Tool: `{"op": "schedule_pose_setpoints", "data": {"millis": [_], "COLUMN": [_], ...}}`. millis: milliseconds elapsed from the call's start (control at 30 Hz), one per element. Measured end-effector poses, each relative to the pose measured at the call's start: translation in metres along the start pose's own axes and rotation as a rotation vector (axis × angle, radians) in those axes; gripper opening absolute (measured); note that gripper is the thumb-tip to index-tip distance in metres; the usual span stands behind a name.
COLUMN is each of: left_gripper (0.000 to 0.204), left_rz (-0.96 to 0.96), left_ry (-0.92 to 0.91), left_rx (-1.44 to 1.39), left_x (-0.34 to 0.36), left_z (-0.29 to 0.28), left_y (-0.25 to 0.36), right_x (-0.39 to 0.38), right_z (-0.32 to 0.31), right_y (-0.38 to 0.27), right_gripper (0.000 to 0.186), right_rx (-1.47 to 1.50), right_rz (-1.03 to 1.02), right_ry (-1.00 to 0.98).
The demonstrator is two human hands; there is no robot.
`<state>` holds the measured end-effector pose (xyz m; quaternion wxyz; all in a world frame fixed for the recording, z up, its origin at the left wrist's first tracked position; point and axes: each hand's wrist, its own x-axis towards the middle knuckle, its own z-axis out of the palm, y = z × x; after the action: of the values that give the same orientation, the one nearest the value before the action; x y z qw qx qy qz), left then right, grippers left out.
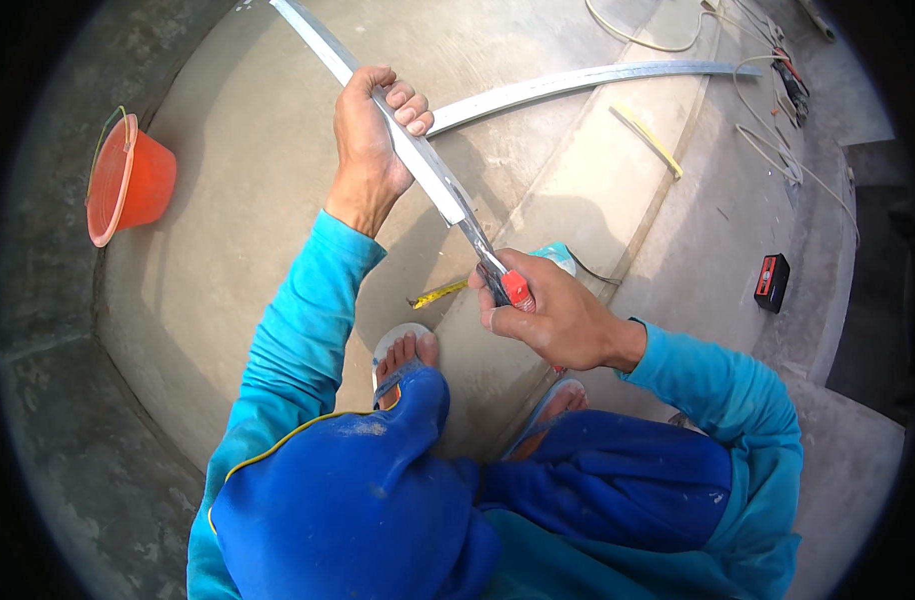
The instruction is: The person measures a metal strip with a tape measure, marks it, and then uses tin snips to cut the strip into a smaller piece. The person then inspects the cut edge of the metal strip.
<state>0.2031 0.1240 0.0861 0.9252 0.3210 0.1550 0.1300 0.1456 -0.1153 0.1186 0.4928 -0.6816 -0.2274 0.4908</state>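
My left hand (378, 140) is wrapped round a long, narrow galvanized metal channel (323, 45), which slants from the top of the view down toward my right hand. In my right hand (568, 315) is a pair of tin snips (518, 290) with red and black handles, the fingers closed round them. Their metal jaws meet the near end of the channel; whether they bite into it I cannot tell. Beneath my right hand, a yellow measuring tape blade (438, 294) lies on the floor. A teal item (556, 254) with a dark cord shows partly behind that hand.
A second metal channel (588, 78) lies across the floor ahead, near a yellow strip (648, 142). An orange bucket (148, 180) lies tipped at the left wall. To the right are a red-and-black box (773, 283), a power tool (793, 85) and a loose pale cable (768, 140).
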Motion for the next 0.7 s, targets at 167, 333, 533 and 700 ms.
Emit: {"op": "schedule_pose_setpoints", "data": {"millis": [167,333,533,700], "left_gripper": [0.014,0.015,0.015,0.016], "left_rz": [0.053,0.082,0.075,0.027], "left_ry": [-0.050,-0.090,-0.118,-0.099], "left_rx": [0.023,0.019,0.015,0.022], "left_x": [-0.0018,-0.0043,-0.0045,-0.0032], "left_z": [0.0032,0.0053,0.0060,0.0064], "left_y": [0.0003,0.0031,0.0035,0.0032], "right_x": [0.0015,0.0015,0.0025,0.0007], "right_z": [0.0043,0.0056,0.0048,0.0033], "right_y": [0.0039,0.0065,0.0085,0.0081], "right_gripper": [0.023,0.020,0.023,0.028], "right_rx": [0.078,0.218,0.181,0.085], "right_rz": [-0.008,-0.024,-0.040,-0.077], "right_ry": [0.016,-0.032,-0.029,-0.015]}}
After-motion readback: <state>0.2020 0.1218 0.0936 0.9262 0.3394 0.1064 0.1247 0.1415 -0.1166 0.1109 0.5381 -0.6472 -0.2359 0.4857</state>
